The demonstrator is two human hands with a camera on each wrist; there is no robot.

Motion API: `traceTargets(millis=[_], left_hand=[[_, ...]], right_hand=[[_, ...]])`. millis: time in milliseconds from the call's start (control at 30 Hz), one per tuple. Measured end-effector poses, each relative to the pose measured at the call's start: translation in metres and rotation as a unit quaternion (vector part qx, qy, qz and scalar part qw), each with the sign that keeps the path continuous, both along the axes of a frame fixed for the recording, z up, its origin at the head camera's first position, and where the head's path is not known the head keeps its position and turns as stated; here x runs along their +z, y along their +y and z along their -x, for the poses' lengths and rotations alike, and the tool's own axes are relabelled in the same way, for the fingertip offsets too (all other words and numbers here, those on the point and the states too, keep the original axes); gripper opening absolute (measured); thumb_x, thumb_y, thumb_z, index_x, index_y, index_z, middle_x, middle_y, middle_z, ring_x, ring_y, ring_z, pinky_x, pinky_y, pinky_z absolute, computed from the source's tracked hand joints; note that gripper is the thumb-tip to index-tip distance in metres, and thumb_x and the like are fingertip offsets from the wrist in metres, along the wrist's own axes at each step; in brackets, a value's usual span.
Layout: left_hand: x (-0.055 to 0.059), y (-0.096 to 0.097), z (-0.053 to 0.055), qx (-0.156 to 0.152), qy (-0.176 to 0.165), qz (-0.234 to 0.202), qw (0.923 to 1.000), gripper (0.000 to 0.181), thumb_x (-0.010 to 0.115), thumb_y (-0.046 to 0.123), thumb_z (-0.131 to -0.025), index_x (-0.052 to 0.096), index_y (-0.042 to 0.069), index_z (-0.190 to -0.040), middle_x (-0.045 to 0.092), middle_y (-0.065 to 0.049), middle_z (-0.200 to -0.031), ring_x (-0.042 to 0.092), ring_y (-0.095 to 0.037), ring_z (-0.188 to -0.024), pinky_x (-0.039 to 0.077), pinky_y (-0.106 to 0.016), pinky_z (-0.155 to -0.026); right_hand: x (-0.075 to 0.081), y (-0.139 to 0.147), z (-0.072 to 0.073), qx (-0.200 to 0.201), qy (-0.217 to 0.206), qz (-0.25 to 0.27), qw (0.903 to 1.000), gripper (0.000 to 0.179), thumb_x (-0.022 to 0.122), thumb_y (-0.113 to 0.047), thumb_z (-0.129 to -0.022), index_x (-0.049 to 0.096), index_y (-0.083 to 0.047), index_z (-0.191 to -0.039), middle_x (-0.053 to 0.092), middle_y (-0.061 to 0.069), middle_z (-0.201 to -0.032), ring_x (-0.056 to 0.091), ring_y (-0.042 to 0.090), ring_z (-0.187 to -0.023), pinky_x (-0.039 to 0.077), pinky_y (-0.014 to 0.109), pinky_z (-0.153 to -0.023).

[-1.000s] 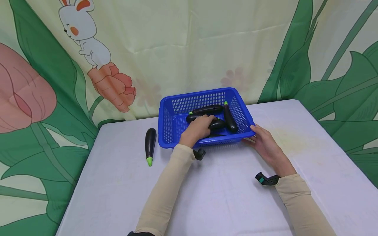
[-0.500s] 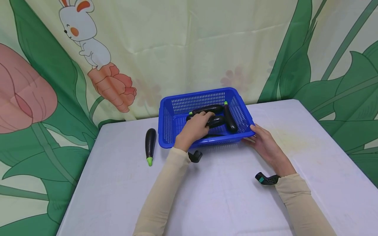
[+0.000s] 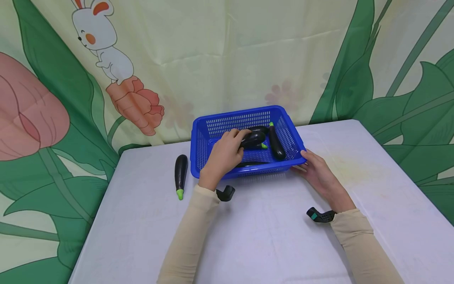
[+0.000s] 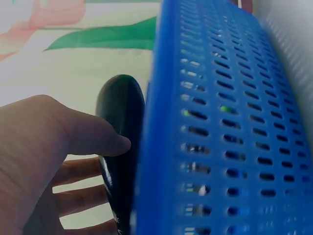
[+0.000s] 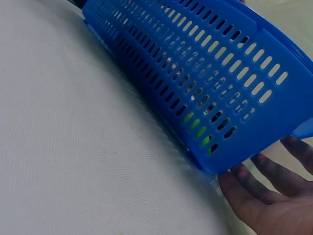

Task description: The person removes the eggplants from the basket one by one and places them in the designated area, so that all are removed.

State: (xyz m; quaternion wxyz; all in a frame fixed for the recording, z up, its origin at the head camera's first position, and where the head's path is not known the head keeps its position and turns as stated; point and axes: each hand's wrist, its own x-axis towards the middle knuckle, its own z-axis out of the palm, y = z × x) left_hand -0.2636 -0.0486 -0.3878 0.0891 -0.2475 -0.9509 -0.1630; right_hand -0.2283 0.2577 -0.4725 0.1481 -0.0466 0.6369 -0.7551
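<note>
My left hand (image 3: 223,152) holds a dark eggplant (image 3: 253,139) inside the blue basket (image 3: 205,126). In the left wrist view the thumb lies across this eggplant (image 4: 122,95), with fingers behind it. Beneath it, a green stem (image 3: 264,146) belongs to another, mostly covered eggplant. One eggplant (image 3: 276,142) lies along the basket's right side, another (image 3: 260,129) near the back. A further eggplant (image 3: 253,163) is partly hidden by the front rim. At the front right corner my right hand (image 3: 320,173) holds the basket, thumb at the rim and fingers lower down.
Left of the basket, a single eggplant (image 3: 181,171) with a green stem lies on the white tablecloth (image 3: 269,228). A printed curtain (image 3: 198,51) hangs directly behind the table. Black wrist mounts (image 3: 320,215) are worn on both arms.
My left hand has lifted the eggplant a little and drawn back to the left, uncovering a green stem below it. My right hand and the basket have stayed in place.
</note>
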Motion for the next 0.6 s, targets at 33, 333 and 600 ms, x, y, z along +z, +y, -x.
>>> traceTargets(millis=[33,333,600], left_hand=[[0.001,-0.002,-0.001,0.001,0.008,-0.002,1.0000,0.052,0.062,0.010,-0.101,0.052,0.021,-0.151,0.062,-0.006,-0.137,0.059,-0.026,-0.118,0.059,-0.042,-0.092],[0.011,-0.025,-0.012,0.027,0.042,-0.033,0.9982,0.053,0.064,0.011,-0.100,0.052,0.020,-0.151,0.062,-0.009,-0.138,0.059,-0.031,-0.126,0.058,-0.048,-0.096],[0.016,-0.050,-0.022,0.056,0.069,-0.044,0.9951,0.055,0.067,0.010,-0.099,0.052,0.020,-0.151,0.063,-0.011,-0.135,0.062,-0.033,-0.121,0.060,-0.050,-0.087]], right_hand=[[0.000,0.000,0.000,0.000,0.000,0.001,1.0000,0.066,0.039,-0.046,-0.112,0.015,-0.020,-0.169,0.020,0.014,-0.174,0.039,0.021,-0.148,0.016,0.060,-0.130],[-0.002,-0.001,0.001,-0.001,0.005,0.011,0.9999,0.067,0.040,-0.045,-0.112,0.017,-0.017,-0.168,0.026,0.014,-0.172,0.044,0.019,-0.147,0.034,0.042,-0.123],[0.000,-0.001,0.000,-0.002,0.000,0.008,1.0000,0.068,0.040,-0.047,-0.112,0.016,-0.018,-0.169,0.022,0.014,-0.173,0.040,0.021,-0.149,0.017,0.057,-0.131]])
